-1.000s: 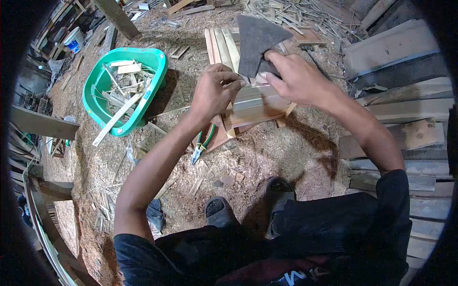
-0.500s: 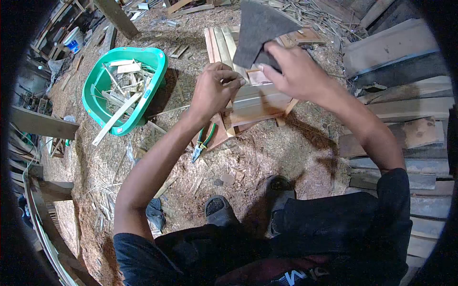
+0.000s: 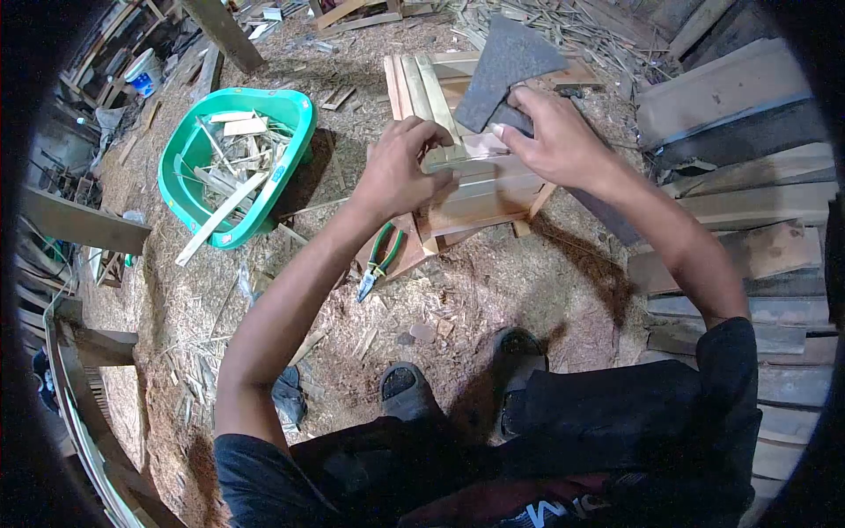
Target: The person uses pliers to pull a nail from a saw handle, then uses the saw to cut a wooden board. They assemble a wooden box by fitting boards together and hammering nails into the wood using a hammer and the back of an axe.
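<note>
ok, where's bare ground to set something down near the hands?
Bare: sawdust floor between slat stack, planks and shoes. Crowded: green basin full of offcuts, pliers left of the stack; left hand and right hand, holding a grey sheet, over the stack.

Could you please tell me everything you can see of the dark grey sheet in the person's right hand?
The dark grey sheet is thin, matte and rough-looking, like abrasive paper or felt; which, I cannot tell. It shows as a rough triangle. The right hand pinches its lower end, which looks folded, and holds it tilted up over the wooden slat frame. Whether it touches the frame I cannot tell.
</note>
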`<state>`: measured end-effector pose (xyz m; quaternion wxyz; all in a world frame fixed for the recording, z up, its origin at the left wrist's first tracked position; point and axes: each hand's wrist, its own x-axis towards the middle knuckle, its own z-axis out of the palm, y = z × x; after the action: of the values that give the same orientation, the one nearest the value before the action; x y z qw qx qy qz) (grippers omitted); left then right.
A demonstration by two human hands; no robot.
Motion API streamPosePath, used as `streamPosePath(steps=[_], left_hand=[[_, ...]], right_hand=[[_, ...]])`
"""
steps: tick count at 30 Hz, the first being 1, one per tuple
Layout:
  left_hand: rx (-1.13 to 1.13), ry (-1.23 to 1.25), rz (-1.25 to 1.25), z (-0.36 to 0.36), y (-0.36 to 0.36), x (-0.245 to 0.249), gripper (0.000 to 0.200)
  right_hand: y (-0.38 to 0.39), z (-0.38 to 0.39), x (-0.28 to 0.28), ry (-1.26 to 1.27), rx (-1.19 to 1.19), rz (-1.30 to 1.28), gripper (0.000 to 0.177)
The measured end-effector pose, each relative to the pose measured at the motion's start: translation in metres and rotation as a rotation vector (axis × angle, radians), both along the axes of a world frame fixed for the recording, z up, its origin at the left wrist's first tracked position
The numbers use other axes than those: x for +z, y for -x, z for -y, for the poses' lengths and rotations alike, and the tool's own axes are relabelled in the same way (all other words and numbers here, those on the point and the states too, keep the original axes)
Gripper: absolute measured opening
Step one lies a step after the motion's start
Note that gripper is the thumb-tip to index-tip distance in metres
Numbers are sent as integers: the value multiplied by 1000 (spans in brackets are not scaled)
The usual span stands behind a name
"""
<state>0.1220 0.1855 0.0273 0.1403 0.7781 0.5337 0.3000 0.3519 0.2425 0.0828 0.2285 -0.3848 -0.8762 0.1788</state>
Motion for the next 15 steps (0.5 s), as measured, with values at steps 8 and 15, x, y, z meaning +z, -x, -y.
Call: streamPosePath(steps=[8,15], left_hand=[[-46,10,-20,-9,3,0,41],[-198,-113,-173,-28,15,-10,52]], right_hand=[[1,7,0,8,-19,50,34],[2,4,-13,-12,17,15,35]])
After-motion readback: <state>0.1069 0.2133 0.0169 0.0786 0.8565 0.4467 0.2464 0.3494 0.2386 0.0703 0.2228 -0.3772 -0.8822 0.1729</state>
